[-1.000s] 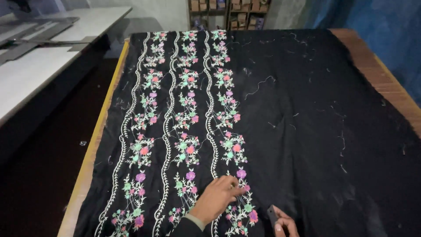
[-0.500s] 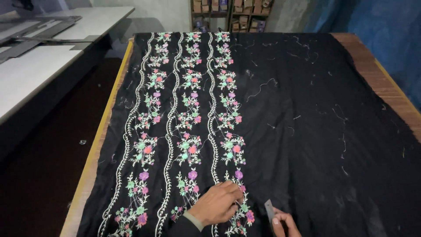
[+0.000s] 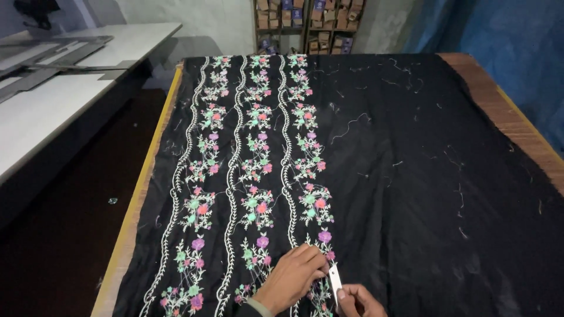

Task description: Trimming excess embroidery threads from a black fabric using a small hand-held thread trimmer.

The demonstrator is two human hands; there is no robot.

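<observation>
A black cloth [image 3: 411, 176] with three embroidered bands of pink, green and purple flowers and white vines [image 3: 258, 158] lies spread over a wooden table. My left hand [image 3: 294, 276] rests flat on the rightmost floral band near the bottom edge, fingertips pressing the cloth. My right hand [image 3: 358, 300] is just beside it and grips a small metal thread cutter [image 3: 335, 279], whose tip points up at the embroidery next to my left fingers.
Loose pale thread bits [image 3: 349, 126] are scattered over the plain black part. The wooden table edge [image 3: 505, 117] shows at right and a yellow edge [image 3: 141, 194] at left. A white worktable [image 3: 64, 100] stands at left across a dark floor gap. Shelves of boxes [image 3: 305, 26] stand behind.
Both hands have shifted slightly up and closer together; the cutter in my right hand now sits right by my left fingertips. The view has tilted a little.
</observation>
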